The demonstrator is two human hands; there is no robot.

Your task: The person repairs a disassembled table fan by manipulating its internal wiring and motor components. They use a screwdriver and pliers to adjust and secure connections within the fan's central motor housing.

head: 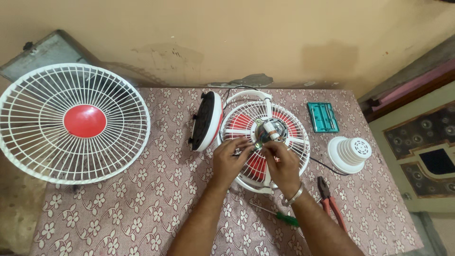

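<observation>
Both hands meet over the middle of the opened fan, and each grip is a fingertip pinch. The left hand [231, 159] has thumb and forefinger pressed together on a small dark part with thin wires; what exactly it is cannot be told. The right hand [282, 161], a metal bangle [295, 195] on its wrist, closes its fingertips on the same small piece just beside the left fingers.

Going left to right: a white front fan guard [71, 123] with a red centre disc overhangs the left edge of the tabletop [137, 208], which is covered in a pink floral cloth. Near the middle a red-and-white round housing [206, 121] with a black face stands on its edge, touching the fan. Beside it lies the fan's rear grille [265, 140] — red blades show through the white ribs, and the bare motor [271, 130] with a white cylinder sits at its hub, just above the fingertips.

Below the right forearm a green-handled screwdriver [284, 218] lies on the cloth. Red-handled pliers [329, 201] rest further right. A thin black cable [324, 166] runs out from under the grille toward a white vented motor cover [350, 152]. Behind that, near the wall, sits a teal tool case [322, 117] — open, with bits inside.
</observation>
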